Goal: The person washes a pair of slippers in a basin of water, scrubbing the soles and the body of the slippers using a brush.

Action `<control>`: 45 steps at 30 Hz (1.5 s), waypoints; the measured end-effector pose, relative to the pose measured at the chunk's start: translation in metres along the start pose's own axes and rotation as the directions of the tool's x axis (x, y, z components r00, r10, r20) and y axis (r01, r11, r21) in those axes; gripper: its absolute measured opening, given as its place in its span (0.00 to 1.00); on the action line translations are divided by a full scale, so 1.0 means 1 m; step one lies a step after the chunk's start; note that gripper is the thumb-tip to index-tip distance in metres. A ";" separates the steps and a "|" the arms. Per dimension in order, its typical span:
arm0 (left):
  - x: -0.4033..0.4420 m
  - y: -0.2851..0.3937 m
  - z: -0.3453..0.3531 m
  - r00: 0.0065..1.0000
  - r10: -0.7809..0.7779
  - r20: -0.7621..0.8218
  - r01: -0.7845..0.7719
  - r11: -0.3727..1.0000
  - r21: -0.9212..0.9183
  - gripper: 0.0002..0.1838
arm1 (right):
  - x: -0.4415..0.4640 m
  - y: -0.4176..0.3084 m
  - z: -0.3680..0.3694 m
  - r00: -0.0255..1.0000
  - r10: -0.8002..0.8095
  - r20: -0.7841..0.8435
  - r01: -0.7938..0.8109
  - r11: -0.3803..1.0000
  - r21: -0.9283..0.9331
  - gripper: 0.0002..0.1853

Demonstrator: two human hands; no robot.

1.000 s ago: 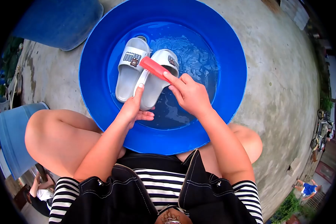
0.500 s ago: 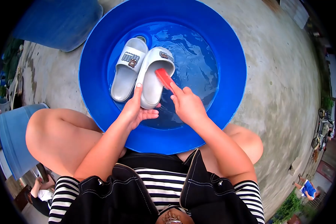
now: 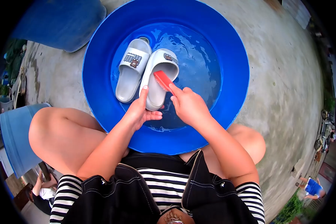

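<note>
A blue tub point(image 3: 233, 74) with shallow water stands in front of me. My left hand point(image 3: 140, 111) grips the heel end of the right-hand grey-and-white slipper point(image 3: 153, 93), thumb on its edge and fingers underneath. My right hand point(image 3: 188, 104) is closed around the handle of a red brush point(image 3: 163, 80), whose bristles lie against the inside of that slipper, below its strap. The other slipper point(image 3: 128, 82), with a bear figure on its strap, rests in the tub just left of it.
At the upper left is a large blue container point(image 3: 59, 22); a lighter blue bin point(image 3: 20, 134) stands beside my left knee. Concrete floor point(image 3: 280, 89) surrounds the tub. One person point(image 3: 313, 187) is at the far lower right, another point(image 3: 44, 190) at the lower left.
The brush has moved from over the slipper's strap down into its footbed. The held slipper has turned more upright, its strap opening now facing me.
</note>
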State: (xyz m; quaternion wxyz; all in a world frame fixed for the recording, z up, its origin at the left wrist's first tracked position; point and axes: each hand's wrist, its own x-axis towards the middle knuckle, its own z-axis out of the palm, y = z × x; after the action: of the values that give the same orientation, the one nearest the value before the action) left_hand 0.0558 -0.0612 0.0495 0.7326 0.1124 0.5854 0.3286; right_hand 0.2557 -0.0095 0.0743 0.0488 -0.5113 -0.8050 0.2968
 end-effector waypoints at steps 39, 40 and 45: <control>0.001 0.000 -0.003 0.971 0.160 -0.176 -0.189 0.968 -0.165 0.40 | 0.005 0.010 -0.015 0.993 0.035 0.116 -0.036 0.999 0.006 0.21; 0.003 0.000 -0.004 0.977 0.154 -0.146 -0.177 0.971 -0.160 0.37 | 0.005 0.009 -0.012 0.994 0.045 0.097 -0.046 0.999 0.014 0.21; 0.002 -0.006 -0.003 0.955 0.285 -0.088 -0.289 0.956 -0.047 0.28 | -0.013 0.005 -0.002 0.985 -0.141 0.101 0.106 0.951 0.290 0.24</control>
State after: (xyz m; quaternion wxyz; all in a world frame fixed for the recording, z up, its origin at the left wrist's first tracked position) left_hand 0.0556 -0.0654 0.0437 0.6559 0.1611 0.5819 0.4529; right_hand 0.2662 -0.0187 0.0764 0.0914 -0.4288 -0.7862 0.4355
